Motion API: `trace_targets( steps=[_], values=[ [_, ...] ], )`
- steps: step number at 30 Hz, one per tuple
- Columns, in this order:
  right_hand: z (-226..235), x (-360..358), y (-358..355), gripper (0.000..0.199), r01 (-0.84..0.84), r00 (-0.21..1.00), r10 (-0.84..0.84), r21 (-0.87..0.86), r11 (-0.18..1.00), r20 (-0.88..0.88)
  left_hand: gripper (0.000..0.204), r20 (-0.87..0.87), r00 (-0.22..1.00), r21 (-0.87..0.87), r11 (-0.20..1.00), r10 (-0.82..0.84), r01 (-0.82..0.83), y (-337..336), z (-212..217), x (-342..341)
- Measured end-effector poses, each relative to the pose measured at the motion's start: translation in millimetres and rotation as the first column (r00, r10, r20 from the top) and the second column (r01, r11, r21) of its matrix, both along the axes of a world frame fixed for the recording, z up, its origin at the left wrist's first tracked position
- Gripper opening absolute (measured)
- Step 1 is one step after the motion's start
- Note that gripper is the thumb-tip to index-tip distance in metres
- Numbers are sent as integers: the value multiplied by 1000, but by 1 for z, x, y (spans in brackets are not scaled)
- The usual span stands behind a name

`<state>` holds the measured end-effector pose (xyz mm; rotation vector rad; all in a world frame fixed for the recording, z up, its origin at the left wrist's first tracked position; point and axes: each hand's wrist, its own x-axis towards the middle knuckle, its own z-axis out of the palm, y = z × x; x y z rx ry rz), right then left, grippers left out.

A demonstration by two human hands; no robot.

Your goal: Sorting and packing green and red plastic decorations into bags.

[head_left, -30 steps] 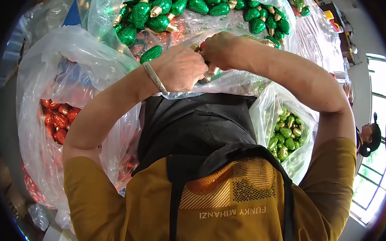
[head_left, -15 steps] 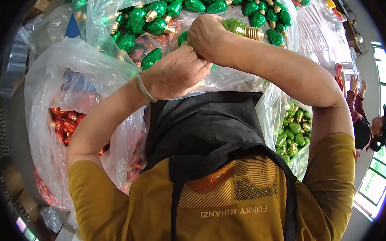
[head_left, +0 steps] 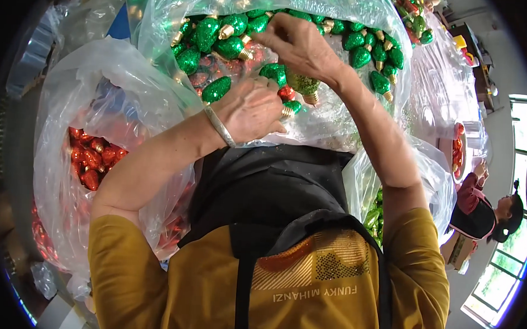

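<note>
My left hand [head_left: 249, 110] is closed on a small cluster of glittery bulb-shaped ornaments. Beside its fingers show a green bulb [head_left: 273, 73], a small red one [head_left: 286, 94], a small green one [head_left: 291, 108] and a larger yellow-green one [head_left: 303, 84] with its gold screw cap downward. My right hand [head_left: 302, 45] is raised above and beyond the cluster, fingers bent and pinched together; what they hold is hidden. Left of my left hand, a loose green bulb [head_left: 217, 89] lies on the plastic. Several more green bulbs [head_left: 207, 34] with gold caps lie around the far side.
A clear plastic bag of red ornaments [head_left: 92, 160] stands at my left; another, holding light green ornaments [head_left: 374, 216], is at my right. Plastic sheeting [head_left: 437, 95] covers the surface at far right. Another person [head_left: 482, 209] works beyond it near a tub of red ornaments [head_left: 457, 150].
My hands have moved apart; the right has lifted away from the left. The yellow-green bulb has swung from cap rightward to cap downward. The red bulb has come into sight, and the whole view has shifted.
</note>
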<state>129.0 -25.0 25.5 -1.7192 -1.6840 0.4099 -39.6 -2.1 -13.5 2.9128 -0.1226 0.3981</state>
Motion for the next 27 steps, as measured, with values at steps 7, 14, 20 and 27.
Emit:
trace_targets(
  steps=[7, 14, 20, 27],
  values=[
    [-30, -1, -15, 24, -135, 917, 71, 138, 981, 392, 36, -169, 984, -123, 989, 63, -84, -3, 2, 2],
    [-10, 5, -26, 22, -351, 902, 143, 501, 791, 406, 37, 86, 996, -99, 995, -11, 19, 6, -9, 5],
    [0, 7, -49, 19, -438, 796, 357, 60, 897, 489, 40, -236, 968, -91, 990, 86, -110, 5, -2, 6],
    [-3, 20, -70, 10, -176, 753, 247, -175, 969, 611, 35, -141, 983, -41, 991, 118, -125, 1, -2, 14]
  ],
)
